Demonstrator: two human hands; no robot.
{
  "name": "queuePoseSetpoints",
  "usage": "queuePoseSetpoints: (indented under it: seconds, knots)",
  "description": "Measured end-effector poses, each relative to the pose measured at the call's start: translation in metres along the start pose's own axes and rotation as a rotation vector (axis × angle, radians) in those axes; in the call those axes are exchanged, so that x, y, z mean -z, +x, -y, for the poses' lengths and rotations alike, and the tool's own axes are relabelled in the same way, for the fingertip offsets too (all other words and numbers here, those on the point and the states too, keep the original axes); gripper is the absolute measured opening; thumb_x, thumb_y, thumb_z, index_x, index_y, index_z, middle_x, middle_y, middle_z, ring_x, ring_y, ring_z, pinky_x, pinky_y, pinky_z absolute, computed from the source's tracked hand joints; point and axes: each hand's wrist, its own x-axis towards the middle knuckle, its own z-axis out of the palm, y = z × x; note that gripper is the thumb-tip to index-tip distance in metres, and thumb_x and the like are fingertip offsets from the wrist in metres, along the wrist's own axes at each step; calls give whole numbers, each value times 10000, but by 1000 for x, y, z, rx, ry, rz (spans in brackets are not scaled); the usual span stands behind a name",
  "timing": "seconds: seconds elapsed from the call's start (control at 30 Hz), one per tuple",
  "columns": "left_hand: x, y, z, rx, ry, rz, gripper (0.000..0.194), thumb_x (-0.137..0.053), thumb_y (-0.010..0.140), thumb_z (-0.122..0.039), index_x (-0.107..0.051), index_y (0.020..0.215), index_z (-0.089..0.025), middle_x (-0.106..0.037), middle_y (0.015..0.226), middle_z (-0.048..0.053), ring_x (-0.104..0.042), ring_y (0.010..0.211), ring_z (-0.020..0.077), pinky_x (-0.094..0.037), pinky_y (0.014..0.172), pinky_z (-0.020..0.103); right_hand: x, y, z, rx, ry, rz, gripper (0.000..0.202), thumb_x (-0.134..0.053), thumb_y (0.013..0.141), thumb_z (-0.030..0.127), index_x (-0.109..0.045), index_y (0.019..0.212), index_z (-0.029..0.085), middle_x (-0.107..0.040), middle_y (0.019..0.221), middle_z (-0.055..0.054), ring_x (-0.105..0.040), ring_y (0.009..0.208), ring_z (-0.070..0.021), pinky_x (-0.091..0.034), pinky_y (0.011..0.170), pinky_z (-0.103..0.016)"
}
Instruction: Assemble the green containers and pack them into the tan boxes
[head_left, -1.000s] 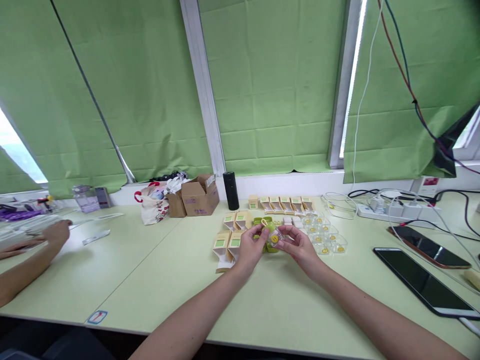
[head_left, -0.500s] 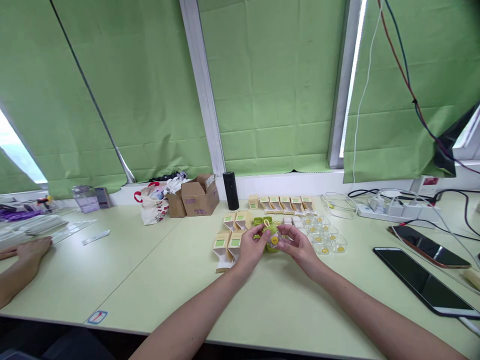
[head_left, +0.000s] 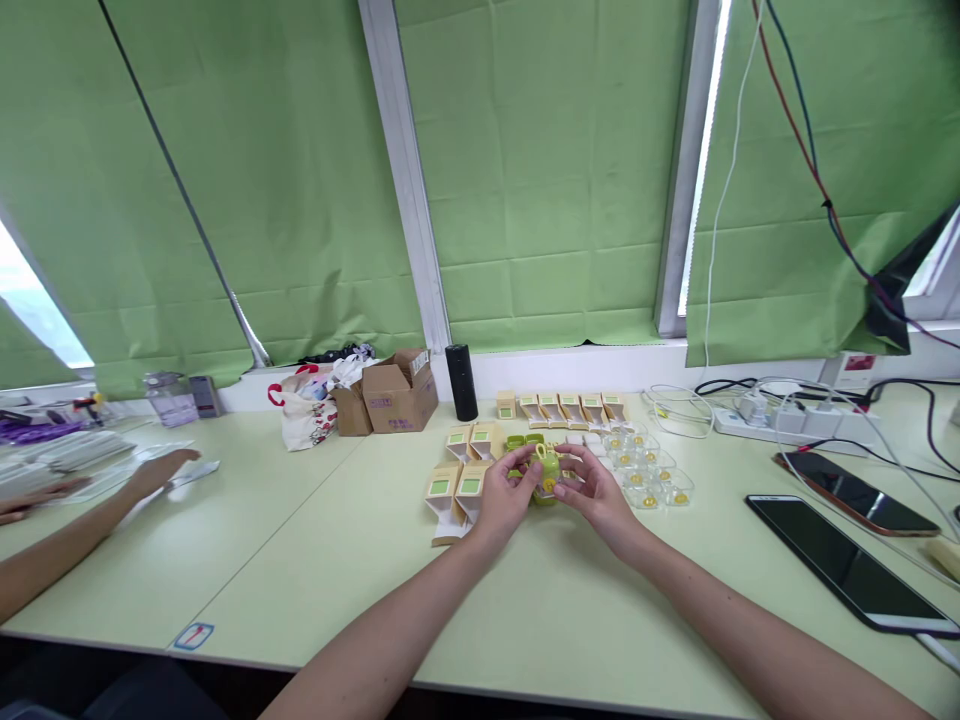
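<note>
At the far left, another person's hand (head_left: 161, 472) reaches over flat white and see-through packets (head_left: 94, 478). Behind it, a see-through plastic jar (head_left: 171, 400) stands at the back of the pale green bench (head_left: 300, 570); I can't tell what is in it. Next comes a white cloth bag with red handles (head_left: 306, 424), with white, crumpled stuff poking out of its top. Just beside it is a brown cardboard box (head_left: 405, 400) with its flaps up, its inside hidden. Then four small cream card boxes with green squares (head_left: 441, 488) lie open, their white insides showing. A row of more cream boxes (head_left: 571, 410) is at the back. To the right, see-through plastic cups (head_left: 679, 488) sit close together, with round yellow buttons in them.

Both arms slant in from the bottom. The left hand (head_left: 504, 492) pinches one side of a small lime-green thing with a loop on top and a round yellow button (head_left: 549, 466). The right hand (head_left: 598, 492) holds its other side with bent fingers and thumb. It is upright between them, left of the cups.
</note>
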Motion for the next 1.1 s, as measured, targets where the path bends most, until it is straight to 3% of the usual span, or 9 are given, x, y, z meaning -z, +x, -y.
queuePoseSetpoints:
  seconds: [0.33,0.6,0.87,1.1]
  knots:
    - [1,-13,-11,-95,113,148,520,-828,869,-439,-696,1328,-234,-706,1293,137,-639,1216,292,-565,905,344,-2,-5,11,5,18,-7,641,-911,777,530,-560,1287,363,-685,1180,-38,-748,1017,-255,-595,959,-461]
    - [0,-15,-12,-137,180,130,406,-788,898,-390,-705,1270,-252,-718,1247,110,-658,1148,265,-558,878,333,-6,-5,15,6,11,-1,585,-900,780,557,-606,1246,360,-695,1226,-39,-745,1061,-262,-601,1001,-472]
    - [-1,-15,-12,-167,222,107,348,-791,896,-360,-726,1214,-234,-726,1173,106,-667,1093,257,-550,874,341,-1,-1,16,21,-33,-33,501,-933,734,537,-698,1115,313,-698,1110,-35,-732,980,-254,-618,921,-454]
    - [0,-17,-11,-239,276,68,435,-777,925,-423,-706,1324,-265,-716,1189,105,-669,1101,265,-551,916,363,-6,-3,21,-48,210,-6,488,-904,780,527,-704,1179,328,-773,1025,-38,-769,974,-279,-598,1000,-516]
